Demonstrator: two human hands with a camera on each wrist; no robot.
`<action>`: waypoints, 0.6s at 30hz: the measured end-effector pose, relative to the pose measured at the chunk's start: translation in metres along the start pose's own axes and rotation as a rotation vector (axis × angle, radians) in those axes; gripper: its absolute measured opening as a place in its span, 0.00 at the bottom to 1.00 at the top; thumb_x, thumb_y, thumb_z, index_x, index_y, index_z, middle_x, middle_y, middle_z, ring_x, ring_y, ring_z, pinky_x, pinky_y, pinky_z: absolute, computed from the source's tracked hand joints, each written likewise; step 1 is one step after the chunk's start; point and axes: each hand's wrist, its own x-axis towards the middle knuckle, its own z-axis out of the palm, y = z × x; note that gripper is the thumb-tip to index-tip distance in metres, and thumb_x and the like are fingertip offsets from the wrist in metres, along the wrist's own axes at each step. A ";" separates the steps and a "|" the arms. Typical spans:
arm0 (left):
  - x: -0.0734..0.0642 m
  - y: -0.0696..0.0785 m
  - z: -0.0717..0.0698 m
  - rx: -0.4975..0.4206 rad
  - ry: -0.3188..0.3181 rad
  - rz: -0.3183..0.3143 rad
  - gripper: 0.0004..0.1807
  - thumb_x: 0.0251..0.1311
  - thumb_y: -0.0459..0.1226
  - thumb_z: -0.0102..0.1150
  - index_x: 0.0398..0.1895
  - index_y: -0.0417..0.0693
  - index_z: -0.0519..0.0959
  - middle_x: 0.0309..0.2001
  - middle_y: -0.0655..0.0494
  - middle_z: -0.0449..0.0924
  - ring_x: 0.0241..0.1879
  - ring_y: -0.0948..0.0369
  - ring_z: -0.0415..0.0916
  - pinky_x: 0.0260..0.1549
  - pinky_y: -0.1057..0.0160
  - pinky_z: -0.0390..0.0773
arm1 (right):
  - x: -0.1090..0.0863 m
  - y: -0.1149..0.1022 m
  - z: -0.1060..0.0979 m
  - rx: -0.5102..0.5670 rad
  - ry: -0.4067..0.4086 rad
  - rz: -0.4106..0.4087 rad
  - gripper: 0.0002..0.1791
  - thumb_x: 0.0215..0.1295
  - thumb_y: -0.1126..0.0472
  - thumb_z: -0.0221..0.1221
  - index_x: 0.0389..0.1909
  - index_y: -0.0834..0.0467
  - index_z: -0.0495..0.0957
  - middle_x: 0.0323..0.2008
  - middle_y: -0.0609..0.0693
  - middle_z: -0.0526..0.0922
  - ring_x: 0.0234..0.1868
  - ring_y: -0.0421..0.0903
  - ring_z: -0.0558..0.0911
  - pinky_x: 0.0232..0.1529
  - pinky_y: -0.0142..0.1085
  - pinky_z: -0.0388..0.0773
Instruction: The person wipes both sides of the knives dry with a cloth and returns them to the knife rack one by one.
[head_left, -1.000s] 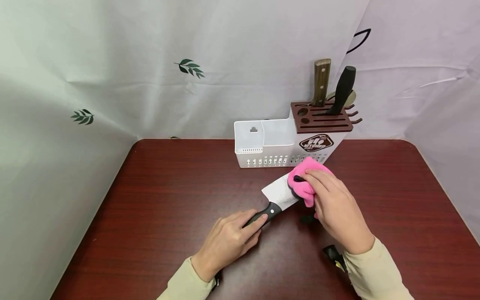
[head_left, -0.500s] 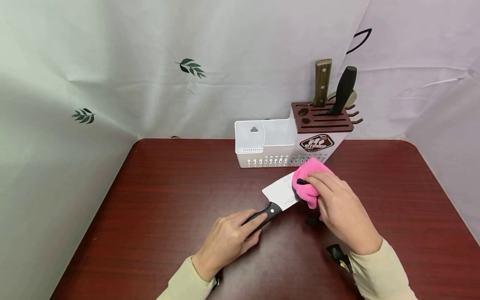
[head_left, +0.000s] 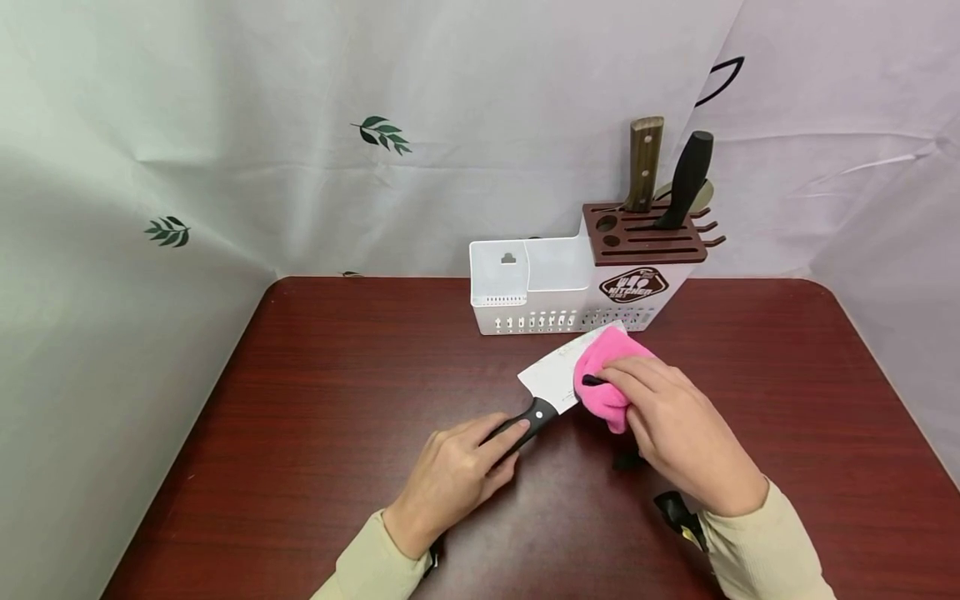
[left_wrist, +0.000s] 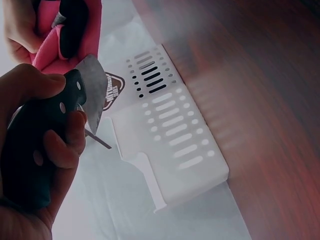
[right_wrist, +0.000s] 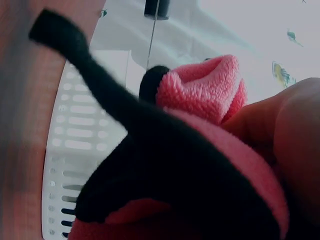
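My left hand (head_left: 457, 475) grips the black riveted handle of a cleaver (head_left: 553, 373), whose broad blade points up and right over the table. With my right hand (head_left: 686, 433) I hold a pink cloth (head_left: 609, 346) with black trim against the blade, covering part of its far half. The blade's upper far corner shows past the cloth. In the left wrist view the fingers wrap round the cleaver's handle (left_wrist: 35, 135). Bunched cloth (right_wrist: 200, 90) and a dark loop fill much of the right wrist view, and the blade is hidden there.
Just behind the blade stands a white knife holder (head_left: 525, 312) with a brown slotted top. A wooden-handled knife (head_left: 643, 162) and a black-handled knife (head_left: 688, 179) stand in it. Brown hooks stick out at its right. Pale fabric walls (head_left: 247, 167) enclose the table (head_left: 337, 400).
The cloth first shifts slightly right, then back left and down across the blade, baring its far upper corner. The cleaver and my left hand shift slightly up and left.
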 end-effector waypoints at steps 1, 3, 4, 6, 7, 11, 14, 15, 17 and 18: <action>0.000 0.000 0.000 0.002 0.000 0.000 0.22 0.47 0.32 0.72 0.50 0.45 0.85 0.42 0.52 0.83 0.35 0.59 0.84 0.33 0.63 0.84 | 0.000 -0.001 0.000 0.008 -0.002 -0.005 0.23 0.59 0.72 0.48 0.53 0.62 0.81 0.52 0.54 0.82 0.57 0.52 0.78 0.63 0.45 0.66; 0.000 0.000 0.000 0.006 0.001 0.001 0.22 0.47 0.32 0.72 0.50 0.45 0.85 0.42 0.52 0.83 0.36 0.59 0.84 0.33 0.63 0.84 | 0.000 -0.003 0.001 0.021 -0.009 -0.013 0.22 0.59 0.72 0.49 0.53 0.61 0.81 0.51 0.52 0.82 0.56 0.52 0.79 0.65 0.43 0.65; 0.000 0.000 0.000 0.007 0.001 0.003 0.22 0.47 0.32 0.72 0.50 0.45 0.85 0.42 0.52 0.83 0.36 0.59 0.84 0.33 0.63 0.84 | 0.001 -0.003 0.001 0.031 -0.013 -0.018 0.22 0.59 0.72 0.49 0.53 0.61 0.81 0.51 0.52 0.82 0.57 0.52 0.79 0.65 0.43 0.64; 0.000 0.000 0.000 0.009 0.000 0.005 0.22 0.47 0.32 0.72 0.50 0.45 0.85 0.42 0.52 0.83 0.36 0.59 0.84 0.34 0.63 0.84 | 0.001 -0.004 0.001 0.047 -0.023 -0.024 0.22 0.59 0.72 0.49 0.54 0.60 0.81 0.51 0.50 0.82 0.57 0.51 0.78 0.66 0.42 0.64; 0.000 0.000 0.000 0.010 0.000 0.006 0.22 0.47 0.32 0.72 0.50 0.45 0.85 0.42 0.52 0.83 0.36 0.59 0.84 0.34 0.63 0.84 | 0.001 -0.005 0.001 0.053 -0.030 -0.024 0.22 0.59 0.71 0.49 0.54 0.60 0.80 0.51 0.50 0.82 0.58 0.51 0.78 0.66 0.42 0.63; 0.000 0.000 0.000 0.012 -0.003 0.010 0.22 0.47 0.32 0.72 0.50 0.45 0.86 0.42 0.52 0.83 0.36 0.59 0.84 0.34 0.63 0.84 | 0.001 -0.006 0.001 0.078 -0.058 -0.032 0.22 0.60 0.71 0.50 0.54 0.59 0.80 0.52 0.48 0.81 0.59 0.51 0.77 0.66 0.42 0.63; 0.001 0.001 0.000 0.018 -0.007 0.015 0.22 0.47 0.32 0.73 0.50 0.45 0.86 0.42 0.52 0.83 0.36 0.59 0.84 0.34 0.62 0.84 | 0.001 -0.008 0.001 0.093 -0.075 -0.045 0.21 0.61 0.70 0.52 0.54 0.59 0.80 0.53 0.47 0.81 0.60 0.51 0.77 0.66 0.44 0.63; 0.001 0.001 0.000 0.021 -0.008 0.017 0.22 0.47 0.32 0.73 0.50 0.45 0.86 0.42 0.52 0.83 0.36 0.59 0.84 0.34 0.62 0.84 | 0.001 -0.009 0.002 0.099 -0.075 -0.051 0.20 0.61 0.70 0.53 0.54 0.59 0.80 0.53 0.47 0.81 0.60 0.52 0.77 0.66 0.45 0.63; 0.001 0.001 0.000 0.029 -0.010 0.022 0.22 0.48 0.32 0.73 0.50 0.46 0.86 0.42 0.52 0.83 0.36 0.59 0.84 0.34 0.62 0.84 | 0.001 -0.010 0.003 0.109 -0.077 -0.058 0.20 0.61 0.70 0.54 0.55 0.59 0.80 0.53 0.46 0.81 0.61 0.52 0.77 0.67 0.45 0.63; 0.001 0.001 -0.001 0.033 -0.011 0.023 0.22 0.48 0.32 0.73 0.50 0.46 0.86 0.42 0.52 0.83 0.35 0.59 0.84 0.34 0.62 0.84 | 0.002 -0.011 0.004 0.112 -0.078 -0.064 0.21 0.61 0.70 0.54 0.55 0.59 0.79 0.53 0.46 0.81 0.61 0.52 0.77 0.67 0.46 0.63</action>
